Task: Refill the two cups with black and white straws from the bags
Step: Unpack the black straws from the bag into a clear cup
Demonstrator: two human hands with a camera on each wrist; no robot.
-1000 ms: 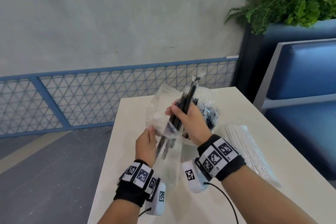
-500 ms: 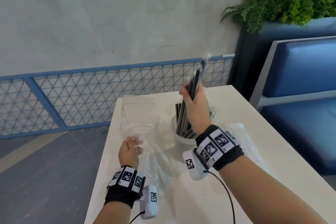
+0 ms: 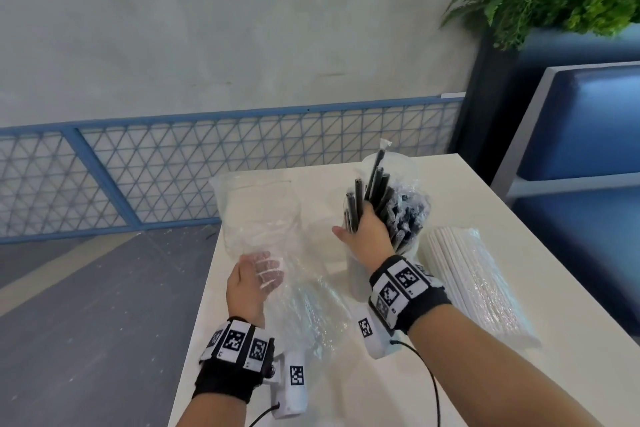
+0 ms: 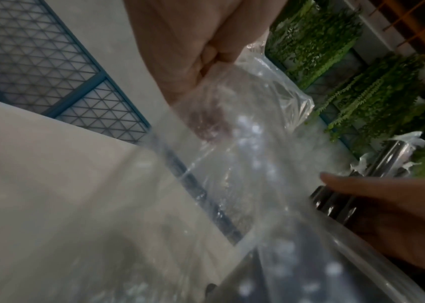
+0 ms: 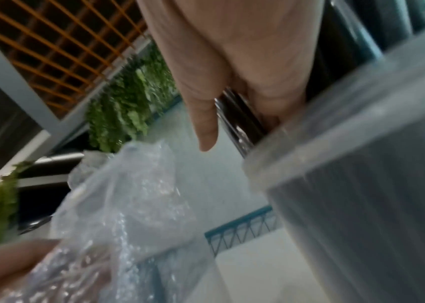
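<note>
My left hand [image 3: 250,282] sits nearest me, by the desk's [image 3: 460,191] left edge, its fingers [image 3: 268,267] tucked inside the mouth of the clear empty bag [image 3: 277,218] and curled on the plastic; the left wrist view shows thumb and fingers pinching the film. The bag lies crumpled across the left half of the desk, reaching close to the far edge.

Further in, my right hand [image 3: 367,232] has its fingers clamped round a bundle of black straws [image 3: 372,189], thumb sticking out free to the left. The bundle stands nearly upright with its lower ends inside the clear cup [image 3: 412,246]. The right wrist view shows the cup's rim just below my palm and dark straws filling it, which the head view partly hides behind my hand. I count one cup for certain; something clear rises behind the bundle, but I cannot tell what it is.

Right of the cup lies one sealed bag of white straws [image 3: 474,284], just beside it and near the desk's right edge. Bare desk shows at the far right corner and between my forearms.
</note>
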